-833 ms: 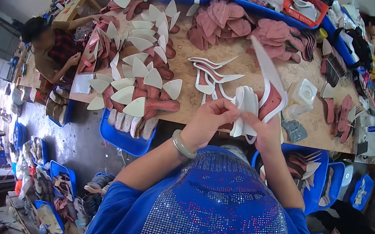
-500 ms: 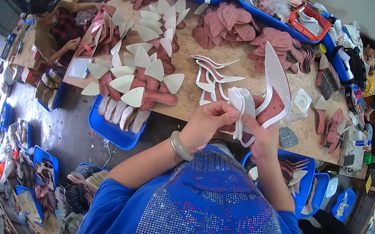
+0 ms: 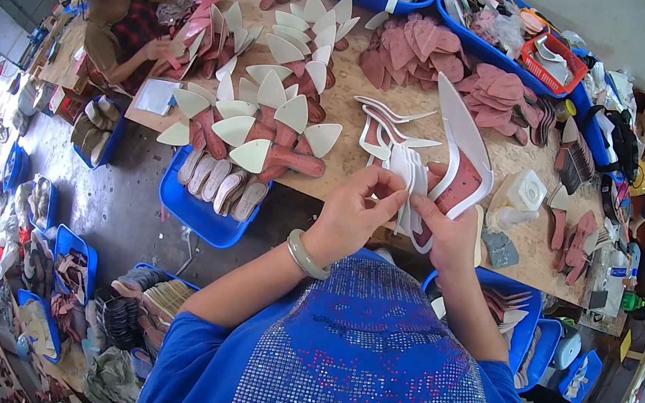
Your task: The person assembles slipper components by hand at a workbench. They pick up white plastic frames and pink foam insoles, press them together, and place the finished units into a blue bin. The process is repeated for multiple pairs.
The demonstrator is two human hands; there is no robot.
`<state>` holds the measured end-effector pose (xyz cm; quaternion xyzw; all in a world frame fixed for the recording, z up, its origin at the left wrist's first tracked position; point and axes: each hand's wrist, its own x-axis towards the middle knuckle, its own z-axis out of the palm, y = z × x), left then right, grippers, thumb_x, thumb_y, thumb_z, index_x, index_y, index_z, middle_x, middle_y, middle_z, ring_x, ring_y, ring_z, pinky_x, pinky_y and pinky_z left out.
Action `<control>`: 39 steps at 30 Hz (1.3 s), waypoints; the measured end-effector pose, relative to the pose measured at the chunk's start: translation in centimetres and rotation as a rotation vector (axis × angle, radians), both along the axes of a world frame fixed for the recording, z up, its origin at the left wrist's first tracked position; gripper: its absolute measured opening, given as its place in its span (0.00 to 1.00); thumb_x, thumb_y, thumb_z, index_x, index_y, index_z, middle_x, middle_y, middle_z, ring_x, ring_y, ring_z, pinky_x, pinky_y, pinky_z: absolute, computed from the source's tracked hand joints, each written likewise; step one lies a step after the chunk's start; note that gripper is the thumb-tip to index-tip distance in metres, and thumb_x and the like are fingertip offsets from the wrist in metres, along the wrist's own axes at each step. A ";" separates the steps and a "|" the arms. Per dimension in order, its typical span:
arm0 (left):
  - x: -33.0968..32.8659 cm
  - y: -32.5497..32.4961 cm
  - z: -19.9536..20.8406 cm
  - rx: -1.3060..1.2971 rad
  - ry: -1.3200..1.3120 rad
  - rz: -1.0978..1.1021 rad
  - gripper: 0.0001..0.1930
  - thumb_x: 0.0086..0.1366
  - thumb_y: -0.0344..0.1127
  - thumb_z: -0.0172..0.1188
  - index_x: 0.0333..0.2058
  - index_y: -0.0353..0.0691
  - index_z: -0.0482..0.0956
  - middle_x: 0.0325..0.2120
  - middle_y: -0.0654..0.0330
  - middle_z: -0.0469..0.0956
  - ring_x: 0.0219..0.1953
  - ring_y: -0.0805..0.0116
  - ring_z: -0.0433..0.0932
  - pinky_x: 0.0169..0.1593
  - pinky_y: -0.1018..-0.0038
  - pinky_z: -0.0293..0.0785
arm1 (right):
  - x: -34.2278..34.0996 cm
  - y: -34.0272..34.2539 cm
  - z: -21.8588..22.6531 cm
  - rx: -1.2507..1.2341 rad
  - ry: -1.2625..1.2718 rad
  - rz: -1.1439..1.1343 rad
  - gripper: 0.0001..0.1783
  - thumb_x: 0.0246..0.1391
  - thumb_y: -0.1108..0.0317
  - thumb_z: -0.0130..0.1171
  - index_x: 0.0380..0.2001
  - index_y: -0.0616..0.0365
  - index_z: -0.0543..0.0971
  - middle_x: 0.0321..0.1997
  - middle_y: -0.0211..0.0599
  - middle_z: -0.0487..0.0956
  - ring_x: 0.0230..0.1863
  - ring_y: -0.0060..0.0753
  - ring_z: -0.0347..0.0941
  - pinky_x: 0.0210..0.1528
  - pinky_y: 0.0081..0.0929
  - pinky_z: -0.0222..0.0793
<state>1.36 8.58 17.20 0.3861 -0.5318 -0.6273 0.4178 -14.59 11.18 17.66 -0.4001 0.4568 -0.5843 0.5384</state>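
Left hand (image 3: 363,206): pinches white pieces (image 3: 406,167) between thumb and fingers
Right hand (image 3: 448,234): grips white-edged red piece (image 3: 460,184), with thumb against white pieces
White pieces: held between both hands, near wooden table (image 3: 536,261)

A wood-brown tabletop (image 3: 542,253) runs beneath and beyond the hands (image 3: 350,213). Left of them it carries many pink insoles with cream pointed tips (image 3: 260,152), overlapping, and further left a flat pale packet (image 3: 156,96). Just beyond the hands lie thin white-edged strips (image 3: 393,116); farther off, a heap of plain pink insoles (image 3: 411,53), with a second pink pile (image 3: 496,98) to its right. Right of the hands are a whitish plastic container (image 3: 521,192), a crumpled grey piece (image 3: 497,248) and, farther right, more pink pieces (image 3: 580,240).
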 end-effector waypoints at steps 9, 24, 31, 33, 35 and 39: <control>0.0 0.1 -1.1 -0.030 -0.098 0.050 0.08 0.61 0.31 0.60 0.37 0.34 0.75 0.32 0.60 0.75 0.35 0.76 0.75 0.36 0.79 0.75 | -0.2 0.5 -0.7 0.033 0.133 0.030 0.27 0.48 0.80 0.61 0.52 0.61 0.67 0.38 0.33 0.77 0.39 0.22 0.73 0.43 0.21 0.70; -0.7 0.4 -1.6 -0.081 -0.185 0.080 0.08 0.61 0.30 0.59 0.36 0.31 0.77 0.30 0.56 0.78 0.33 0.71 0.80 0.36 0.76 0.76 | -0.5 0.5 -1.0 0.130 0.201 -0.049 0.28 0.45 0.77 0.64 0.52 0.60 0.70 0.42 0.33 0.77 0.41 0.21 0.73 0.44 0.22 0.69; -0.7 -0.1 -2.5 -0.079 -0.228 0.045 0.09 0.60 0.29 0.59 0.37 0.30 0.78 0.31 0.53 0.79 0.33 0.68 0.81 0.36 0.75 0.76 | -0.2 0.4 -1.9 0.038 0.299 -0.127 0.27 0.46 0.75 0.64 0.51 0.62 0.70 0.42 0.33 0.77 0.42 0.22 0.73 0.46 0.23 0.69; -0.7 -0.2 -2.4 -0.086 -0.279 0.043 0.09 0.60 0.29 0.59 0.37 0.30 0.78 0.31 0.53 0.79 0.32 0.68 0.81 0.36 0.75 0.76 | -0.2 0.4 -2.5 0.040 0.289 -0.122 0.26 0.46 0.75 0.63 0.51 0.63 0.70 0.41 0.34 0.77 0.42 0.23 0.73 0.46 0.23 0.69; -0.8 -0.3 -2.4 -0.092 -0.298 0.041 0.09 0.60 0.29 0.59 0.37 0.30 0.79 0.30 0.52 0.80 0.32 0.67 0.81 0.36 0.75 0.76 | -0.2 0.3 -2.9 0.041 0.352 -0.137 0.27 0.46 0.75 0.63 0.52 0.63 0.69 0.41 0.34 0.77 0.42 0.23 0.73 0.45 0.23 0.69; -1.0 -0.4 -3.0 -0.095 -0.260 0.060 0.08 0.60 0.29 0.59 0.36 0.30 0.79 0.30 0.52 0.80 0.31 0.67 0.81 0.36 0.75 0.76 | 0.6 0.2 -1.9 0.011 0.523 -0.188 0.29 0.46 0.75 0.62 0.54 0.61 0.67 0.41 0.36 0.77 0.42 0.24 0.73 0.45 0.23 0.69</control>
